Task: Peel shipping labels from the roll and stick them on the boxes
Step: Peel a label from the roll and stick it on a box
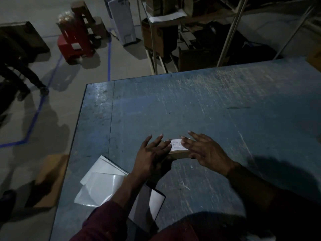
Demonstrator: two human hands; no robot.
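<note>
A small brown cardboard box lies on the blue table, near its front. A white shipping label sits on the box's top face. My left hand lies flat over the box's left end with straight fingers touching the label's left edge. My right hand presses flat on the label's right part, fingers spread. White glossy label sheets lie on the table at the front left, partly under my left forearm. No roll is visible.
The table's left edge drops to a concrete floor with blue tape lines. A flat cardboard piece lies on the floor beside it. Metal shelving stands behind the table. A red stool and a person's legs are far left.
</note>
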